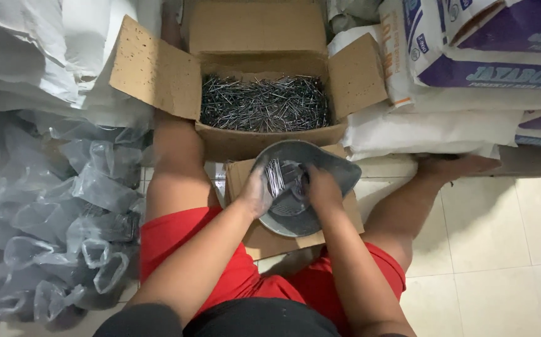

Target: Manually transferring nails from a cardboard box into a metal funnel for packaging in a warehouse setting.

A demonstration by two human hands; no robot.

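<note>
**Steel nails gathered over the grey pan**

Steel nails [278, 176] fill my view: a small bundle stands upright over the grey metal pan [336, 168], and a far larger heap lies in the open cardboard box [264, 103] just beyond it. My left hand [256, 195] is curled around the bundle, gripping it at the pan's left side. My right hand [321, 188] is bent over the middle of the pan, fingers tucked down among the nails; I cannot tell whether they pinch any or only press on them. The pan rests on a flattened piece of cardboard [245, 171] between my knees, on the tiled floor [501, 231].

I judge the step in hand to be collecting nails in the pan into 1 tidy bunch. The next move calls for both hands to squeeze together evenly, so that no nail slips out sideways. Clear plastic bags [64, 237] are piled at my left, white sacks [445, 118] stacked at my right.
</note>
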